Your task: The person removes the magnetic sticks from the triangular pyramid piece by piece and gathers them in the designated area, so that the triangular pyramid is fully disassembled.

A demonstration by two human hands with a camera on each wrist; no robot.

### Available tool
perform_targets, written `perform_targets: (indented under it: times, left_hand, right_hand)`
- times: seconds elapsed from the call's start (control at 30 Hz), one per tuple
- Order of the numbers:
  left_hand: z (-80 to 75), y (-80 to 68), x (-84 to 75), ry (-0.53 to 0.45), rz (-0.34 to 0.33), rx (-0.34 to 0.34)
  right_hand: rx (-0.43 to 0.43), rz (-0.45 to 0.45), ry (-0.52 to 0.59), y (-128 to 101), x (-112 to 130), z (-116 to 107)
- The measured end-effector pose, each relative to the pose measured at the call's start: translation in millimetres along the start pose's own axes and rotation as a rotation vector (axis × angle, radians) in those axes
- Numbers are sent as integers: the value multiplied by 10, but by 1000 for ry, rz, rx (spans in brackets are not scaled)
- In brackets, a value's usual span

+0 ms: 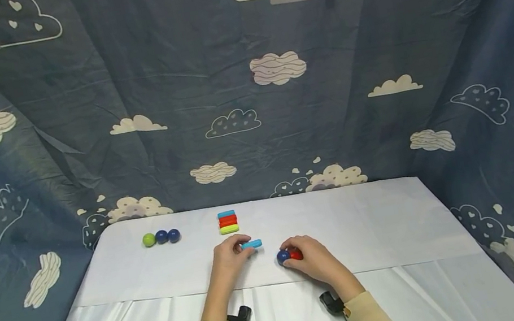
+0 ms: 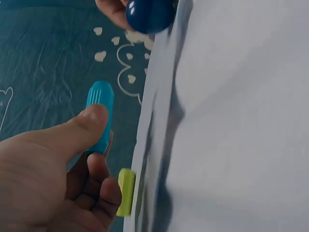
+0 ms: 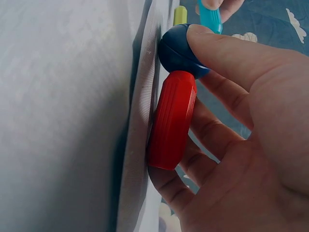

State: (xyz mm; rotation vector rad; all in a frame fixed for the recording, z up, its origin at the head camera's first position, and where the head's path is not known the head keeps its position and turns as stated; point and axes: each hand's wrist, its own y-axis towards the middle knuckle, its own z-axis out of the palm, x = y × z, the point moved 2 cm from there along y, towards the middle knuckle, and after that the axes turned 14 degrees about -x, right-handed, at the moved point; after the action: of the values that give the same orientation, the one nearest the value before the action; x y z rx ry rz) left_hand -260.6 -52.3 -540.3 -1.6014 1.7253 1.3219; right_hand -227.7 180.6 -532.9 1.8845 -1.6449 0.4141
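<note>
My left hand (image 1: 227, 259) pinches a light-blue plastic rod (image 1: 254, 244) between thumb and fingers, its grooved end sticking out past the thumb in the left wrist view. My right hand (image 1: 313, 257) grips a dark-blue ball (image 1: 282, 257), the thumb lying on the ball. Touching that ball is the end of a red ribbed rod (image 3: 173, 121), which lies along the curled fingers in the right wrist view. The light-blue rod and the ball are apart. Beyond the left hand, a yellow-green rod (image 1: 229, 229) closes a short column of rods.
Above the yellow-green rod lie red rods (image 1: 227, 221) and another light-blue rod (image 1: 226, 213). At the back left a green ball (image 1: 149, 240) stands in a row with two dark-blue balls (image 1: 167, 236). A white cloth (image 1: 377, 225) covers the table; a cloud-patterned curtain (image 1: 223, 86) hangs behind.
</note>
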Motion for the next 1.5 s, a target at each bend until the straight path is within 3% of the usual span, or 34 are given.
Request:
perform_targets:
  times: [0.13, 0.47, 0.73, 1.1, 1.5]
  left_hand:
    - [-96, 70, 49, 15, -37, -35]
    - [-302, 331, 171, 175, -48, -127]
    - [-286, 412, 315, 186, -103, -105]
    - [-208, 433, 369, 182, -178, -119]
    - [-202, 442, 350, 204, -166, -153]
  right_hand:
    - [-1, 14, 7, -10, -4, 15]
    - [-1, 14, 19, -15, 2, -3]
    - [-5, 2, 18, -16, -1, -12]
    - [-14, 10, 25, -29, -1, -13]
    - [-14, 25, 34, -34, 1, -25]
